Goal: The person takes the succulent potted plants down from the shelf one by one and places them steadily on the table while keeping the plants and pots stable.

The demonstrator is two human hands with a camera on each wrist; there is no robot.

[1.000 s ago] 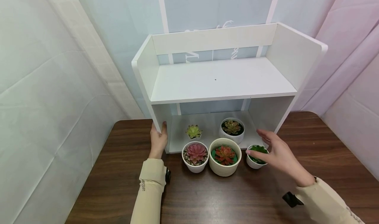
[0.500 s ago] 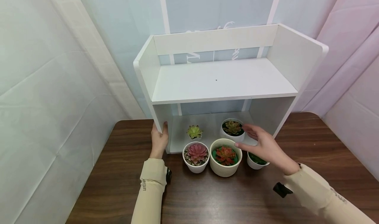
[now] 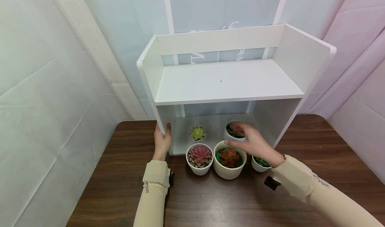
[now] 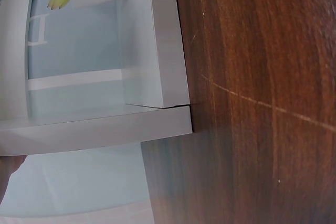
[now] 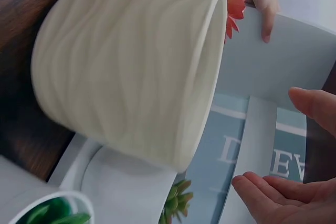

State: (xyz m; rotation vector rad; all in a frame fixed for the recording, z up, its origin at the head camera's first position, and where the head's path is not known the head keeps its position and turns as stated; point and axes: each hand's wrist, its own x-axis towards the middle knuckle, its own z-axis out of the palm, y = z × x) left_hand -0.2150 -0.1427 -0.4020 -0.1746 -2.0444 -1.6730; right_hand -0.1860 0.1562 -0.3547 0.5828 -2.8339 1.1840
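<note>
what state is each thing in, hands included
left hand: gripping the side panel of the white shelf
right hand: thumb and fingers apart, holding nothing
white shelf: upright on the table
lime plant: potted, on the bottom board
wide white pot: on the bottom board, planted
pink plant: potted, on the table
cream pot: upright, planted
dark green plant: potted, partly hidden

Five potted succulents (image 3: 200,156), one white shelf unit (image 3: 231,81), two beige sleeves (image 3: 154,187), one wooden table (image 3: 216,200)
</note>
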